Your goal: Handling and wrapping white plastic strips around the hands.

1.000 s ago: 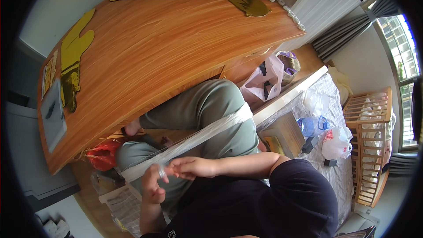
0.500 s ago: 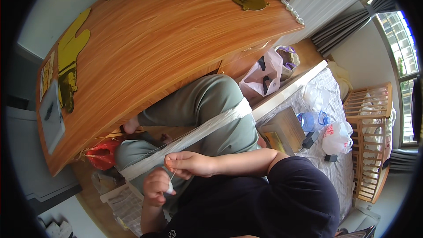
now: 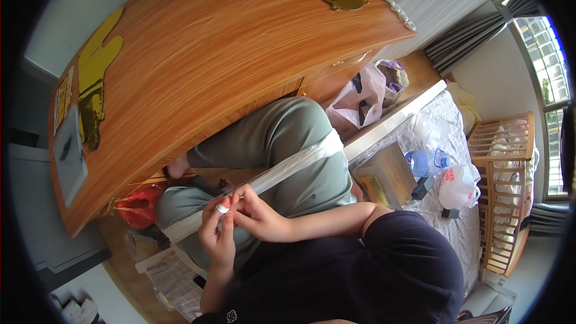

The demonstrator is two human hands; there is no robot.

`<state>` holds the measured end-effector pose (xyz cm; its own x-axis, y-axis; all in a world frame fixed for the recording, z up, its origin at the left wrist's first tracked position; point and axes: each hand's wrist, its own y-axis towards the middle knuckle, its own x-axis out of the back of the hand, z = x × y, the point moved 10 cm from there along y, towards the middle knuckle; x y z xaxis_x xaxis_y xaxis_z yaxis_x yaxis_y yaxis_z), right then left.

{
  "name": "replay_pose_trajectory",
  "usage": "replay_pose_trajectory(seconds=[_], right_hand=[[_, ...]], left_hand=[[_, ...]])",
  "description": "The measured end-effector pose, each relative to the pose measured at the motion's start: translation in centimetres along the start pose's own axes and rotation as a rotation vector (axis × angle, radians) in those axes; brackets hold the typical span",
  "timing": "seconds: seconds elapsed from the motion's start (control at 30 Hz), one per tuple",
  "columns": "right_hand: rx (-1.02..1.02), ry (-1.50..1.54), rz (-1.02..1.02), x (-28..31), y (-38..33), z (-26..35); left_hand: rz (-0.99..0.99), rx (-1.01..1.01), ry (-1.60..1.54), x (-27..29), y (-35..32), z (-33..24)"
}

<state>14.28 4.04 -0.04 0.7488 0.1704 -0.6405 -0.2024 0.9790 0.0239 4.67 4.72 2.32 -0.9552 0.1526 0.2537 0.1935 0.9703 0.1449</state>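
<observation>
The knees seemingly hold the white strands taut, freeing the left hand to pinch a small white roll — whether the right hand's grip holds anything, I cannot tell.

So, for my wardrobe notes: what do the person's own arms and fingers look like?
The right forearm is bare below a short, dark navy sleeve; the left sleeve can't be made out. The left fingers and right fingers wear no gloves, and no watch or bracelet shows.
</observation>
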Motion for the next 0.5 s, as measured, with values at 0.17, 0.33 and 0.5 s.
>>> replay_pose_trajectory(seconds=[0.17, 0.33, 0.5], right_hand=[[0.141, -0.652, 0.03, 1.6, -0.4, 2.2], [0.381, -0.821, 0.276, 0.5, 0.2, 5.8], [0.441, -0.892, 0.358, -0.9, 0.2, 7.7]], left_hand=[[-0.101, 0.239, -0.488, -0.6, -1.5, 3.6], [0.004, 0.319, -0.907, -1.5, -2.2, 4.5], [0.414, 0.314, -0.325, -3.4, -2.6, 3.6]])
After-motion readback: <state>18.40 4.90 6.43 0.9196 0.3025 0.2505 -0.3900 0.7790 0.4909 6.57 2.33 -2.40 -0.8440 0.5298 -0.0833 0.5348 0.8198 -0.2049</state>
